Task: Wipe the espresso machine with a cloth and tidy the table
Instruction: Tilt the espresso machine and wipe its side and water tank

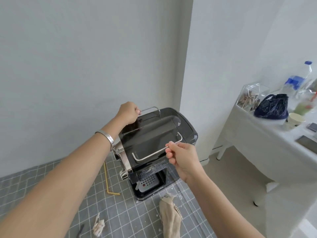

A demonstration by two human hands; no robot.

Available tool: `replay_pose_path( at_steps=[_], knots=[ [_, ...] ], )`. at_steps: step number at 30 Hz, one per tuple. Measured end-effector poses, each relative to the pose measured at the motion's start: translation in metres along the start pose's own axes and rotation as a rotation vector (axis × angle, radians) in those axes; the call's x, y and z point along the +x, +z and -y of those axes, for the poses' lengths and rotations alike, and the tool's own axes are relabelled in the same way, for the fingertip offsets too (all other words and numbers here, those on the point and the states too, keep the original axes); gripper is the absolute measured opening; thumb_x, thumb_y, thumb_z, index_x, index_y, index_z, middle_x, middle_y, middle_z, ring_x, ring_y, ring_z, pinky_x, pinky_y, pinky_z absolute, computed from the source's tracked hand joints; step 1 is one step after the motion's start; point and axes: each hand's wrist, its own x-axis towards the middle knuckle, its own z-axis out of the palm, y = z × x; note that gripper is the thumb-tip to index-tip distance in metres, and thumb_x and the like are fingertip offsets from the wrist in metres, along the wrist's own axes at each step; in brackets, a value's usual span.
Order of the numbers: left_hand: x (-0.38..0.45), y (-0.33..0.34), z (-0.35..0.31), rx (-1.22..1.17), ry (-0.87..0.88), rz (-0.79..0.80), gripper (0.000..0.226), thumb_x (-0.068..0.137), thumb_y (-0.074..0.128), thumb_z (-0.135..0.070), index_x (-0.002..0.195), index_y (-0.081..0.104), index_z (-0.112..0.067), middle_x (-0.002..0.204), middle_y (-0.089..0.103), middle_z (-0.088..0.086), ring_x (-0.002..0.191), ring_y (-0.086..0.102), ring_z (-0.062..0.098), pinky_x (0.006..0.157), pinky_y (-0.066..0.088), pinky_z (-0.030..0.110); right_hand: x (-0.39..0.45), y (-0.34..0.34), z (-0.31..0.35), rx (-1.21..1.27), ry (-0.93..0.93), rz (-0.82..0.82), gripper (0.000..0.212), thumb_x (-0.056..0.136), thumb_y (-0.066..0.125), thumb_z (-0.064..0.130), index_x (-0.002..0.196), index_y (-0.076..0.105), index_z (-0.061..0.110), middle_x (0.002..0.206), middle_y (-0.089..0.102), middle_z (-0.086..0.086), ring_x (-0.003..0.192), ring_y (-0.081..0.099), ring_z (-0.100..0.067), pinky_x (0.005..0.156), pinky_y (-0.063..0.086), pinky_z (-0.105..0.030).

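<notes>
Machine: glossy black plastic espresso machine [159,134], boxy with rounded corners, stands on the grey grid-printed tablecloth [56,191] near the wall corner; chrome front parts at its left, perforated metal drip tray [148,182] low in front.
Rails: two thin bent steel wire rails on the machine's top, one at the far left edge [151,108], one along the near right edge [157,152].
Left hand: my left hand [127,113] is closed, fingertips pinched on the end of the far rail; a plain silver metal bangle [107,138] sits on that wrist.
Right hand: my right hand [183,156] is closed round the near rail, thumb and fingers curled over the wire just right of its middle.
Cloth: crumpled beige woven cloth [170,219] lies limp on the tablecloth in front of the machine, below my right wrist, touching neither hand.
Litter: bent yellow plastic straw [107,179] left of the machine; a wad of crumpled white paper [99,227] near the bottom edge.
Side table: white-draped table [274,143] at the right, well apart, carrying a dark blue patterned fabric pouch [271,107], a paper cup [294,121], a clear plastic box [252,97] and a blurred clear plastic bottle with blue cap [303,76].
</notes>
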Motion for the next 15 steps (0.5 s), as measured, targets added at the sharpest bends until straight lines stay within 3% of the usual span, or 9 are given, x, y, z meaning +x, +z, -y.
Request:
replay_pose_path(
  at_steps=[7, 10, 12, 15],
  knots=[
    [-0.002, -0.018, 0.018, -0.056, -0.119, 0.000, 0.024, 0.093, 0.049, -0.004, 0.088, 0.069, 0.008, 0.112, 0.072, 0.013, 0.107, 0.065, 0.024, 0.087, 0.044, 0.024, 0.039, -0.007, 0.031, -0.169, -0.048, 0.021, 0.026, 0.098, 0.046, 0.006, 0.075, 0.058, 0.002, 0.055, 0.047, -0.001, 0.039, 0.037, -0.006, 0.036, 0.027, -0.014],
    [-0.014, -0.031, 0.033, -0.123, -0.222, 0.018, 0.021, 0.087, 0.049, 0.006, 0.081, 0.069, 0.004, 0.102, 0.071, 0.016, 0.078, 0.063, 0.021, 0.068, 0.046, 0.023, 0.069, -0.004, 0.049, -0.296, -0.094, 0.044, 0.027, 0.094, 0.046, 0.003, 0.068, 0.054, 0.005, 0.058, 0.045, -0.002, 0.038, 0.032, -0.007, 0.032, 0.022, -0.015],
    [-0.023, -0.039, 0.040, -0.213, -0.294, 0.031, 0.024, 0.084, 0.047, 0.012, 0.072, 0.065, 0.001, 0.085, 0.066, 0.019, 0.057, 0.053, 0.018, 0.050, 0.046, 0.023, 0.088, 0.001, 0.060, -0.384, -0.120, 0.062, 0.022, 0.090, 0.047, 0.002, 0.069, 0.054, 0.004, 0.057, 0.042, -0.002, 0.037, 0.029, -0.008, 0.031, 0.019, -0.016],
    [-0.042, -0.051, 0.043, -0.398, -0.388, 0.047, 0.023, 0.091, 0.045, 0.009, 0.073, 0.057, 0.001, 0.065, 0.053, 0.014, 0.052, 0.049, 0.019, 0.038, 0.048, 0.021, 0.113, 0.015, 0.076, -0.511, -0.165, 0.104, 0.020, 0.086, 0.050, 0.005, 0.067, 0.055, 0.007, 0.055, 0.035, -0.003, 0.039, 0.025, -0.011, 0.033, 0.016, -0.017]
  ],
)
